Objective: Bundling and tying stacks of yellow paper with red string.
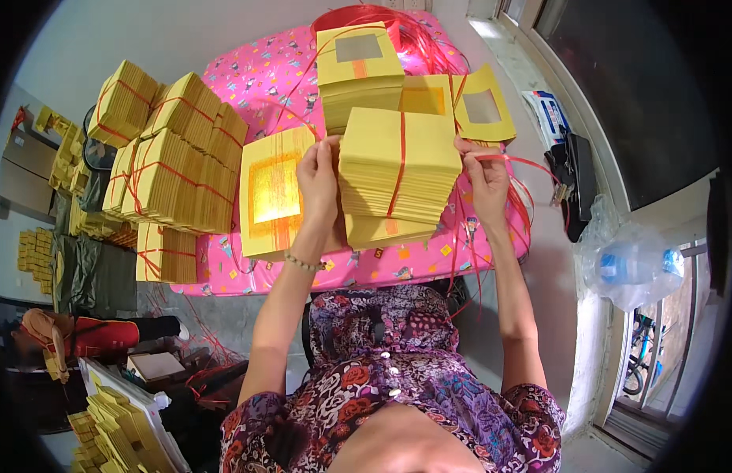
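Note:
A thick stack of yellow paper sheets (pixel 370 146) stands in front of me on a pink patterned table, on top of more yellow paper. One strand of red plastic ribbon (pixel 402 146) crosses its top and runs down its near side. At the stack's left edge, my left hand (pixel 319 177) pinches a red ribbon that comes from behind it. My right hand (pixel 486 180) is closed on red ribbon (pixel 520 160) by the right edge, with a tail trailing rightward. Left of the stack lies yellow paper with a gold square (pixel 278 193).
Tied yellow bundles (pixel 165 169) are piled at the table's left. Behind stand another yellow stack (pixel 362 87) and a red basin (pixel 342 17) with ribbon. A plastic bag with bottles (pixel 630 264) hangs on the right. Another person (pixel 90 337) is at the lower left.

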Available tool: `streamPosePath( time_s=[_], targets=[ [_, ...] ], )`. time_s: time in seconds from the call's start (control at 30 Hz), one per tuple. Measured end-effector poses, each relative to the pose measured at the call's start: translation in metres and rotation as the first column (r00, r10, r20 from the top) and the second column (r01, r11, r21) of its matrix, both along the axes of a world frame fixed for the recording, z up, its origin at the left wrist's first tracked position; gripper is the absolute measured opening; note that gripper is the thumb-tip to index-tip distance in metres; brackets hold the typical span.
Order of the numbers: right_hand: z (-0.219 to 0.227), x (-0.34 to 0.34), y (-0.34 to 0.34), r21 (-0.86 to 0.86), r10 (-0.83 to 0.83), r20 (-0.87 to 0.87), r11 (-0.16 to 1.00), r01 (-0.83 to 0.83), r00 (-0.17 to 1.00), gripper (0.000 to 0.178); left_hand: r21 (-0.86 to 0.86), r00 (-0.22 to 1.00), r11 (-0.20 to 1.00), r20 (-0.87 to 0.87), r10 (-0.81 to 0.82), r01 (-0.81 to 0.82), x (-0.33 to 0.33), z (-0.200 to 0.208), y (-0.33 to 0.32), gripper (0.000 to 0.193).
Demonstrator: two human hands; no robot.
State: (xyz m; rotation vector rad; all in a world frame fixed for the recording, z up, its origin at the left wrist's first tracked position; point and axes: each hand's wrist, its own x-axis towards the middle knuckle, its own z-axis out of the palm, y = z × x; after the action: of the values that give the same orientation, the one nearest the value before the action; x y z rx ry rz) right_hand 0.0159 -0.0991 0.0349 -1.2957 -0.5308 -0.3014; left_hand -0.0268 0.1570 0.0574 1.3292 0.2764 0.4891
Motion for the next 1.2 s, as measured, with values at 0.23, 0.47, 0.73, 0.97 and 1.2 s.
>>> streamPosePath(
  time_s=[0.23,0.47,0.73,0.97,1.2],
  targets=[
    [0.015,-0.007,-0.024,0.071,0.106,-0.174,0.993,-0.095,0.979,0.009,-0.118,0.990,0.983,0.036,-0.139,0.143,0.008,0.006,0.025,0.026],
    [0.052,0.018,-0.031,-0.204,0.038,-0.115,0.977,-0.061,0.993,0.006,0.206,0.970,0.955,0.072,-0.232,0.213,0.012,0.034,0.037,0.030],
    [0.107,0.024,-0.007,-0.521,0.043,0.161,0.852,0.048,0.986,0.011,0.548,0.871,0.711,-0.070,-0.485,0.440,0.019,0.080,0.015,0.028],
    [0.123,0.021,0.012,-0.606,0.066,0.538,0.722,0.332,0.840,0.013,0.761,0.754,0.326,-0.306,-0.581,0.561,0.032,0.091,-0.040,0.022],
    [0.114,0.034,0.018,-0.638,0.095,0.486,0.717,0.279,0.869,0.011,0.544,0.671,0.501,-0.165,-0.723,0.674,0.053,0.053,-0.053,0.020]
  ],
)
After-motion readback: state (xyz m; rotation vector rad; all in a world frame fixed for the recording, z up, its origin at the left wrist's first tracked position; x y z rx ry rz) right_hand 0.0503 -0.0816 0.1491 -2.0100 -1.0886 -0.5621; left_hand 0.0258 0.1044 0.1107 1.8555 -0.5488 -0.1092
